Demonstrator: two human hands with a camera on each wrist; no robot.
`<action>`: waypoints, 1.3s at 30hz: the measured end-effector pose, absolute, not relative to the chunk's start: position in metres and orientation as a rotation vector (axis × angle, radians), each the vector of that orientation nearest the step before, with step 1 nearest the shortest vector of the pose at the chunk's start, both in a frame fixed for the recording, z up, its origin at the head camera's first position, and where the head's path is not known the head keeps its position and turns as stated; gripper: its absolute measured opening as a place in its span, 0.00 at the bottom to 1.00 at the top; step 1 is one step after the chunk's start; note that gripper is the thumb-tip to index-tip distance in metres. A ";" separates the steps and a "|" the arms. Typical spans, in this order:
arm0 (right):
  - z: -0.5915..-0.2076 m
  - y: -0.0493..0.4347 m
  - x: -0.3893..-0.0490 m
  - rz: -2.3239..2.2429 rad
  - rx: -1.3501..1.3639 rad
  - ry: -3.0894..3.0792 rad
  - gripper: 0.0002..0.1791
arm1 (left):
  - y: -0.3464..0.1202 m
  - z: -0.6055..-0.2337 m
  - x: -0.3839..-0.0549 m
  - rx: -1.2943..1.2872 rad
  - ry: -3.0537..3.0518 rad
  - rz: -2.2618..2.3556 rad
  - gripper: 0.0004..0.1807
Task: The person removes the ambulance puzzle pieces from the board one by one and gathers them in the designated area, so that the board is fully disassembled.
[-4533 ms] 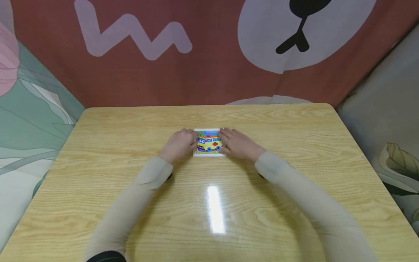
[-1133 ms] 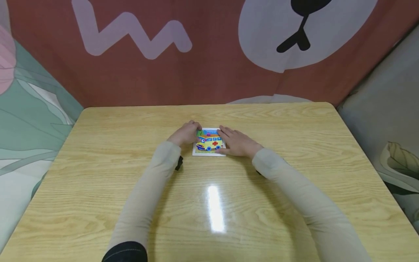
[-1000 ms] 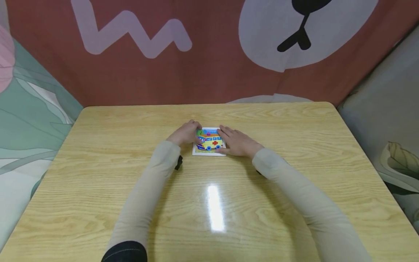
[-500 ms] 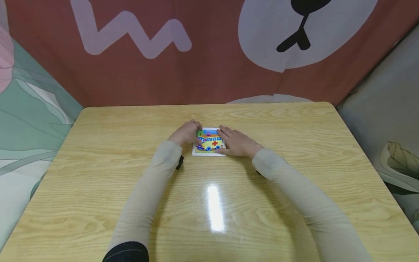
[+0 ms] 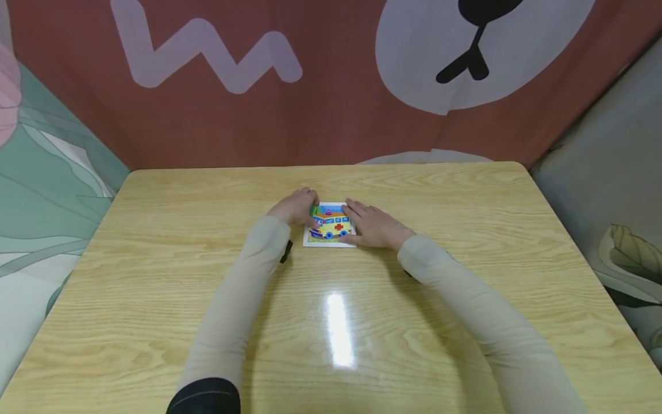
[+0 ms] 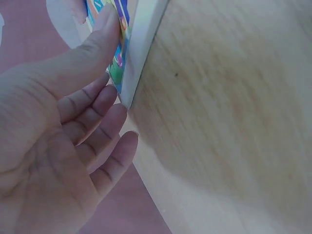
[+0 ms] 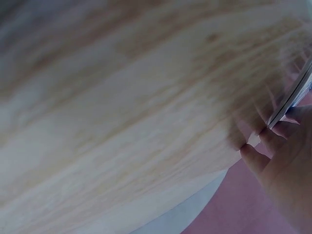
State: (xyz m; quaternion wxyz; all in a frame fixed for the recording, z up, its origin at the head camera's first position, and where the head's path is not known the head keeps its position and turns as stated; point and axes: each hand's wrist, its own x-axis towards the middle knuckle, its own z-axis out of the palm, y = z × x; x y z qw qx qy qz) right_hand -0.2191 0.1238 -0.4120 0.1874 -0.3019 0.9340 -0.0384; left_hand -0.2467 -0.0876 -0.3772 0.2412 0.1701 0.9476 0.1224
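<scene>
A small square picture board (image 5: 331,227) with a white border and a yellow ambulance picture lies flat on the wooden table. My left hand (image 5: 296,207) holds its far left corner. In the left wrist view, the thumb (image 6: 100,34) lies over the picture, while the curled fingers (image 6: 114,119) meet the white edge at the corner. My right hand (image 5: 380,225) rests along the right side, its fingers fairly straight toward the far corner and its thumb by the near right part. Only a thin edge of the board (image 7: 292,95) shows in the right wrist view, beside the fingertips.
The light wooden table (image 5: 155,259) reaches to a red-brown printed curtain (image 5: 217,126) at the back. A green and white patterned covering (image 5: 57,172) hangs on the left, and a grey one (image 5: 610,161) on the right. A bright reflection shines on the tabletop.
Since the oldest frame, my left hand has shifted from the board's left side toward its far left corner. My right hand and the board have hardly moved; the last second is nearly still.
</scene>
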 end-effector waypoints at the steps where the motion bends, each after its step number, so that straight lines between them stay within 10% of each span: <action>1: -0.412 0.124 -0.219 -0.109 -0.852 2.631 0.47 | -0.088 -0.377 -0.247 0.463 2.593 0.341 0.30; 39: -0.399 0.114 -0.221 0.037 -1.048 2.584 0.40 | -0.096 -0.392 -0.246 0.464 2.622 0.594 0.32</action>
